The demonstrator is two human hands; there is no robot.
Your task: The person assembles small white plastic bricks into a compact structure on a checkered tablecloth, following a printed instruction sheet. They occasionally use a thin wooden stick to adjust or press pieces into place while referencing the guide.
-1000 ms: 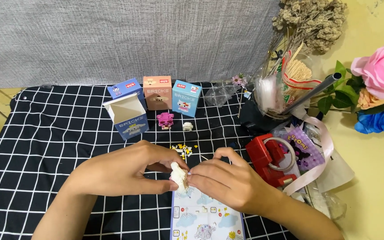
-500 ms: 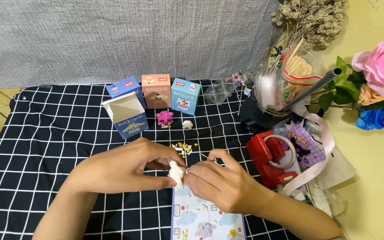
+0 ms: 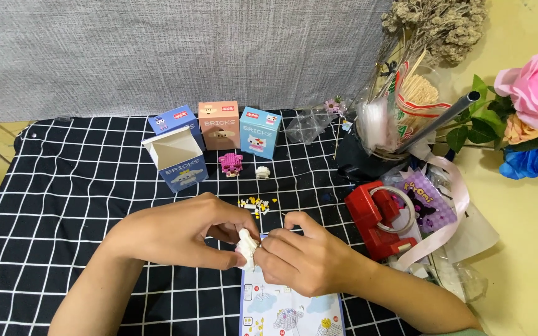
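A small white figure (image 3: 246, 249) is pinched between the left hand (image 3: 179, 231) and right hand (image 3: 303, 258), over the leaflet (image 3: 287, 311). Excess pressure could dislodge bricks; loose bricks (image 3: 255, 204) nearby could scatter if brushed.

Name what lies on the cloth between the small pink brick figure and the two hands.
In the head view, a scatter of tiny yellow and white bricks lies between the pink figure and the hands, left and right.
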